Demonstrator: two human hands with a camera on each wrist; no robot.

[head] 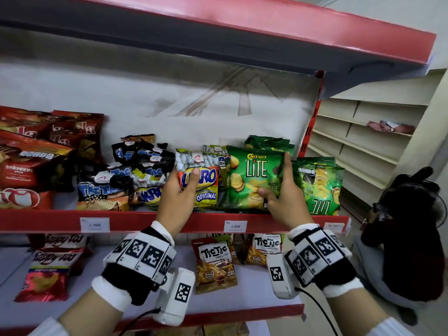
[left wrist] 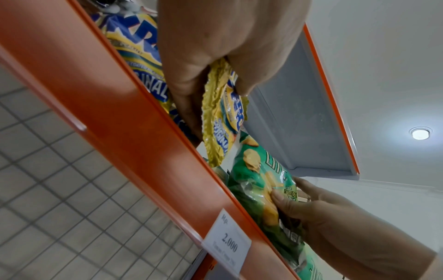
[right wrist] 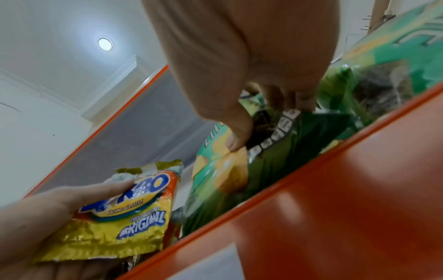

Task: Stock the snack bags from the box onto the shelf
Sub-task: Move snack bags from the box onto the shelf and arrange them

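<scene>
My left hand (head: 180,190) grips a yellow peanut bag (head: 204,184) marked ORIGINAL, thumb across its front, upright on the red-edged shelf (head: 145,220). The same peanut bag (left wrist: 221,121) hangs from my fingers in the left wrist view and shows at lower left (right wrist: 134,208) in the right wrist view. My right hand (head: 281,187) holds a green Chitato Lite chip bag (head: 252,180), thumb on its front, index finger up along its right edge. That green bag (right wrist: 223,170) stands just behind the shelf lip. The box is out of view.
Black Tic Tac bags (head: 116,180) and red bags (head: 31,161) fill the shelf to the left; more green bags (head: 320,187) stand right. The lower shelf (head: 254,299) holds Tic Tic bags (head: 214,263). A dark-clothed person (head: 409,238) sits on the floor at right.
</scene>
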